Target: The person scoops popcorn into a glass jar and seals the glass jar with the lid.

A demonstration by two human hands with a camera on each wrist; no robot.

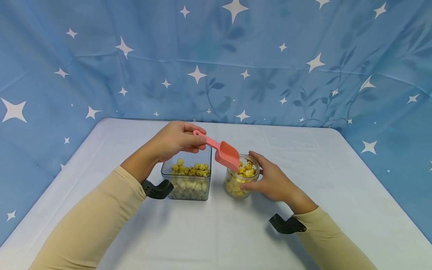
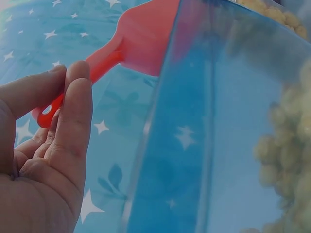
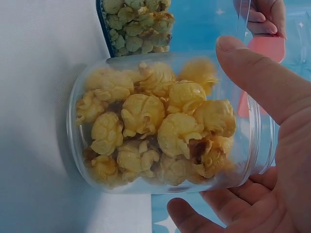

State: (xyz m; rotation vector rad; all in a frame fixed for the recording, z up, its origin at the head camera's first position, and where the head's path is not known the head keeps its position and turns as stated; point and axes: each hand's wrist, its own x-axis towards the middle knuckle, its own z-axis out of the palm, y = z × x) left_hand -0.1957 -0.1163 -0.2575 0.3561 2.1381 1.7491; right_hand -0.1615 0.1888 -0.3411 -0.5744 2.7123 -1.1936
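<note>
My left hand [image 1: 180,140] pinches the handle of a pink scoop [image 1: 227,154] between thumb and fingers. The scoop's blade tips down over the mouth of a round clear jar [image 1: 233,183], its front edge at the rim. Caramel popcorn [image 3: 146,121] fills most of the jar. Around the jar's right side curls my right hand [image 1: 275,180], thumb in front and fingers behind. To the left stands a clear rectangular container [image 1: 190,195], with more popcorn [image 2: 286,160] in its lower part. My left hand is above that container's back edge.
A white cloth covers the table [image 1: 216,232], and both containers stand near its middle. Behind hangs a blue curtain [image 1: 216,45] with white stars. Black straps [image 1: 157,189] sit at both wrists, below the beige sleeves [image 1: 91,221].
</note>
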